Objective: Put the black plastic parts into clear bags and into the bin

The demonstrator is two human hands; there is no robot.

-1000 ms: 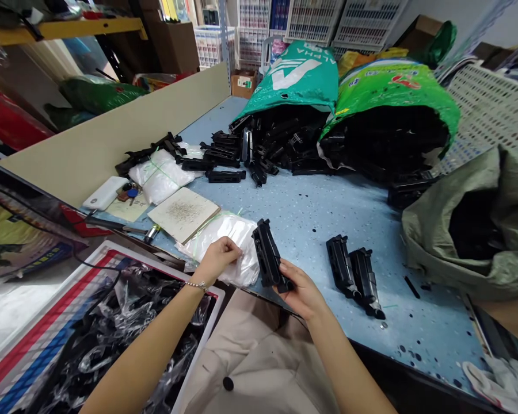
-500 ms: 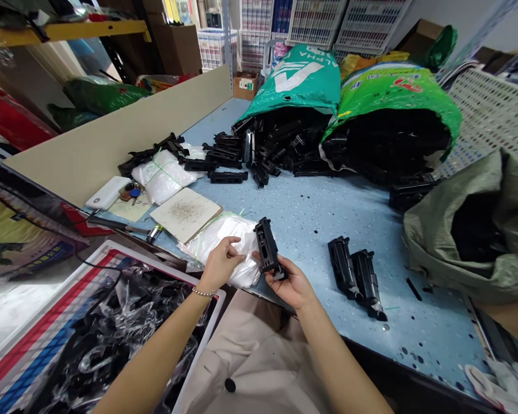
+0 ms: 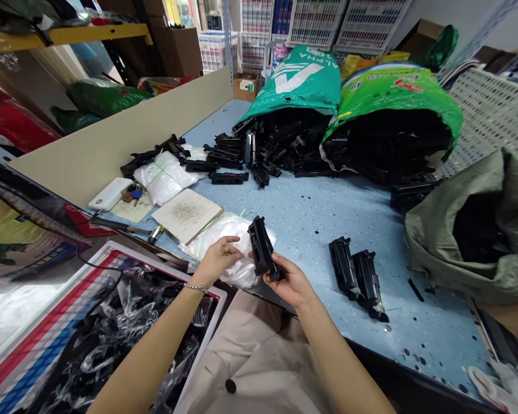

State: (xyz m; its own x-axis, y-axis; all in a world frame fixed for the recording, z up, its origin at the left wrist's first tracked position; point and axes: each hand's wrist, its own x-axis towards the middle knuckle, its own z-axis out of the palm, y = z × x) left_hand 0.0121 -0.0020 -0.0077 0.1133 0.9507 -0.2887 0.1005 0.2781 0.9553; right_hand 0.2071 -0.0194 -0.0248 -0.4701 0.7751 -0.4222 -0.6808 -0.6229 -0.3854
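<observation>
My right hand (image 3: 287, 282) is closed around the lower end of a long black plastic part (image 3: 260, 248), which it holds tilted up just above the table's near edge. My left hand (image 3: 218, 259) pinches the top sheet of a stack of clear plastic bags (image 3: 231, 241) that lies beside the part. Two more black parts (image 3: 357, 277) lie side by side on the blue table (image 3: 311, 213) to the right of my hands.
Two green sacks (image 3: 349, 98) at the back spill several black parts onto the table. A grey-green sack (image 3: 479, 230) sits at the right. A bin of bagged black parts (image 3: 112, 339) stands low at the left. A notepad (image 3: 186, 214), a power bank (image 3: 110, 193) and keys lie at left.
My right hand has brought the black part a little to the left, closer to my left hand and the bags. My left hand stays pinching on the bag stack.
</observation>
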